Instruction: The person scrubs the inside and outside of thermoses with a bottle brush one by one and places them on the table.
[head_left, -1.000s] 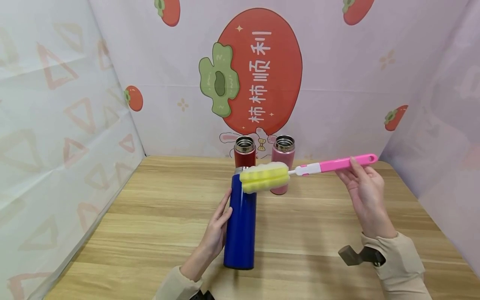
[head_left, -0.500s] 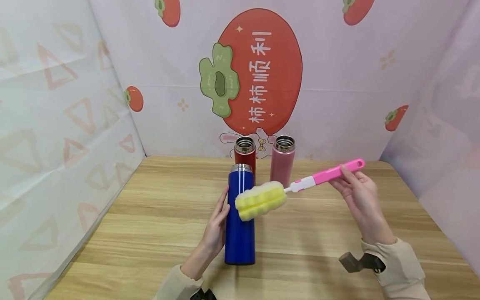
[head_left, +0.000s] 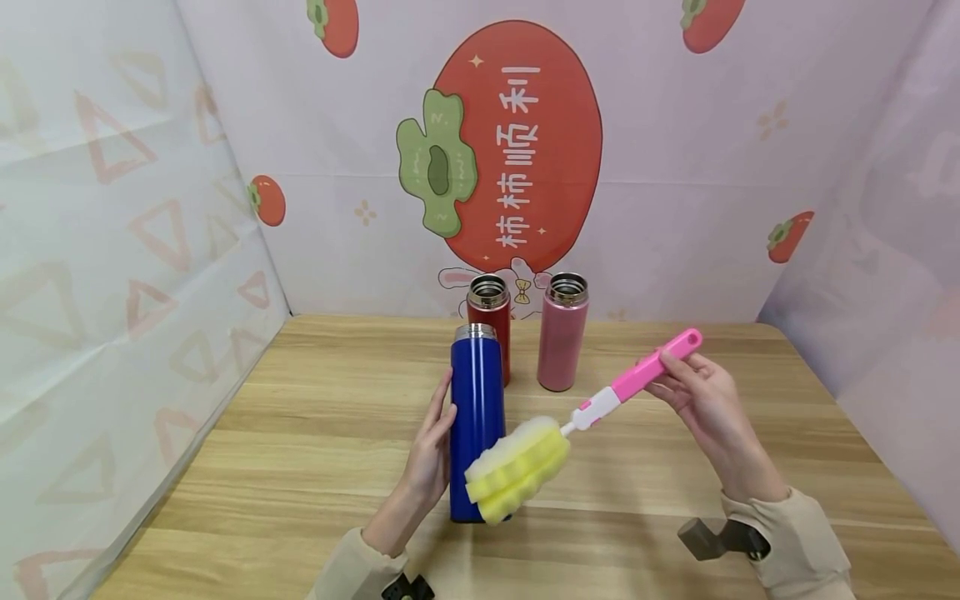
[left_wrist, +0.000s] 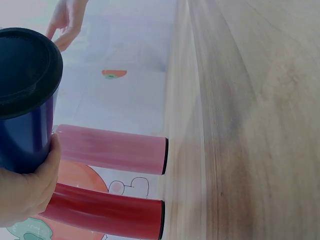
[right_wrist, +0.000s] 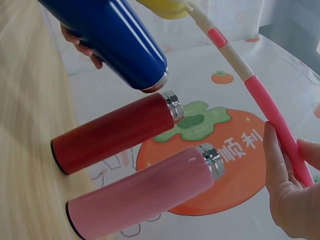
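Note:
My left hand (head_left: 429, 458) grips a tall blue thermos bottle (head_left: 477, 392) from its left side. The bottle has a bare steel neck and no lid; it is held up off the table, its black base (left_wrist: 27, 70) facing the left wrist camera. My right hand (head_left: 708, 412) pinches the pink handle (head_left: 645, 375) of a sponge bottle brush between thumb and fingers. The brush's yellow and white sponge head (head_left: 517, 471) points down to the left, overlapping the lower part of the blue bottle in the head view. In the right wrist view, fingers and thumb hold the ridged handle (right_wrist: 270, 110).
Behind the blue bottle, a red thermos bottle (head_left: 491, 312) and a pink thermos bottle (head_left: 562, 342) stand upright and lidless on the wooden table (head_left: 322, 433). A printed cloth backdrop (head_left: 660, 233) rises behind the table, with cloth sides at left and right.
My right hand has shifted left and slightly down, and the brush head has swung down from the blue bottle's neck to its lower part. The blue bottle has moved slightly up and left.

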